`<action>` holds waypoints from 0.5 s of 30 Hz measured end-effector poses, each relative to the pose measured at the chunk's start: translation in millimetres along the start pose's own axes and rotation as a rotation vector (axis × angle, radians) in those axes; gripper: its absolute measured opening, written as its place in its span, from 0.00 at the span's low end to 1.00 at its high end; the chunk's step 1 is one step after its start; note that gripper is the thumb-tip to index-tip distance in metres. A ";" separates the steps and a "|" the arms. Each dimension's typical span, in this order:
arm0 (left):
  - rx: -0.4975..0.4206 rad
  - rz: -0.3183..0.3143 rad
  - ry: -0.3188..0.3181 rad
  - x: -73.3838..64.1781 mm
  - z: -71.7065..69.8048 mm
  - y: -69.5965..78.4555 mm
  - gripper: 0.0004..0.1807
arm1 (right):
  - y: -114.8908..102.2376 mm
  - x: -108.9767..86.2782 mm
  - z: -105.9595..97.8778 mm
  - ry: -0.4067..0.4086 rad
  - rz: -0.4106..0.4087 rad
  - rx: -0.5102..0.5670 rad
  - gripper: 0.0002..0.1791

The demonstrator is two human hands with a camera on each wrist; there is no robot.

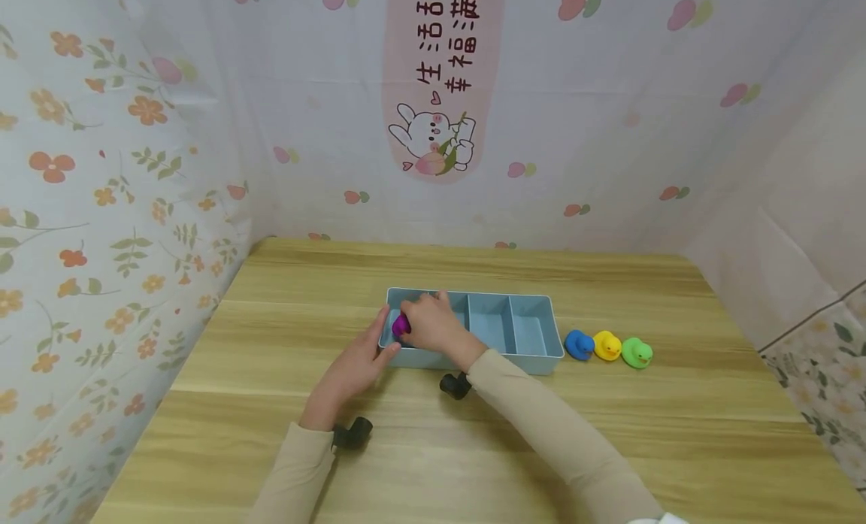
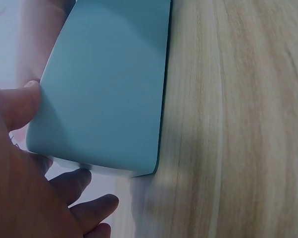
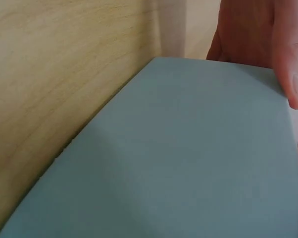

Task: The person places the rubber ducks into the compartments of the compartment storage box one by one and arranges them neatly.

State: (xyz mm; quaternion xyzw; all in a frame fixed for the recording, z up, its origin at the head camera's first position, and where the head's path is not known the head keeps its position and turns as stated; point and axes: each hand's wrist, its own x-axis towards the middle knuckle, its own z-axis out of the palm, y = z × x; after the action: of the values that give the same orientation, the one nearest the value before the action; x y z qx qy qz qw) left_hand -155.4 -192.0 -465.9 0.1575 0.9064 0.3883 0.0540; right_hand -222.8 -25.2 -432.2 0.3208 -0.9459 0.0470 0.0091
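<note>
A light blue divided box (image 1: pixel 534 364) lies lengthwise on the table. Its leftmost compartment holds a small purple toy duck (image 1: pixel 401 325), partly covered by my right hand (image 1: pixel 433 325), which reaches over the front wall and pinches it. My left hand (image 1: pixel 355 366) rests against the box's left front corner. In the left wrist view, the thumb (image 2: pixel 25 101) touches the rim while other fingers (image 2: pixel 72 184) lie by the end wall, fairly straight. The right wrist view shows mostly the box's front wall (image 3: pixel 178 148), with the right hand's fingers out of sight.
Right of the box, a blue duck (image 1: pixel 579 345), a yellow duck (image 1: pixel 607 345) and a green duck (image 1: pixel 637 352) stand in a row on the wooden table (image 1: pixel 271 343). A patterned cloth (image 1: pixel 325 133) hangs behind. Black wrist cameras (image 1: pixel 353 434) sit below both hands.
</note>
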 end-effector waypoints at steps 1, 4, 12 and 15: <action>0.001 -0.004 -0.001 -0.2 -0.1 -0.2 0.40 | -0.2 1.1 1.1 -0.003 0.006 -0.008 0.14; -0.003 -0.007 -0.005 -0.6 -0.8 0.3 0.40 | -0.4 4.6 4.1 -0.002 0.019 -0.035 0.13; 0.002 -0.003 0.002 0.0 0.2 -0.6 0.40 | -2.0 9.1 8.7 -0.015 0.029 -0.079 0.13; 0.010 0.000 0.011 0.1 1.4 -2.2 0.40 | -3.2 9.9 9.3 -0.028 0.022 -0.090 0.13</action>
State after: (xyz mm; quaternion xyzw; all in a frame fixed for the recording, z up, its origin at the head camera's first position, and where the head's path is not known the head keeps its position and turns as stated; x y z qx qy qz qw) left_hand -155.7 -192.5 -468.4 0.1557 0.9085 0.3848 0.0481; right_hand -228.6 -34.6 -440.7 0.3104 -0.9505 0.0001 0.0098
